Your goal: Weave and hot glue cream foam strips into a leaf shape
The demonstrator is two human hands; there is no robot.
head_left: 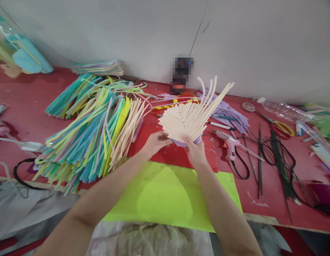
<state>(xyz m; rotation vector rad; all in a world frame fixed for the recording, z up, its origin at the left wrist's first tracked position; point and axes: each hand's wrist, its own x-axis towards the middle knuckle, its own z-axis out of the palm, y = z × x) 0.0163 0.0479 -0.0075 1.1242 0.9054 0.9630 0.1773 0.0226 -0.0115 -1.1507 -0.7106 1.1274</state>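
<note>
Between my two hands is a cream-coloured woven piece of pipe cleaners, held up over the red part of the worktop. Its left side is a tight chevron weave, while several long loose ends fan out to the upper right. A bit of lilac shows beneath its lower edge. My left hand is closed on the lower left edge, its fingertips partly hidden behind the piece. My right hand grips the bottom right, with the thumb on the front face.
Bundles of coloured pipe cleaners lie at left, lilac ones behind. On the right are a pink glue gun, scissors, dark green stems and a plastic bottle. A yellow-green sheet covers the front edge.
</note>
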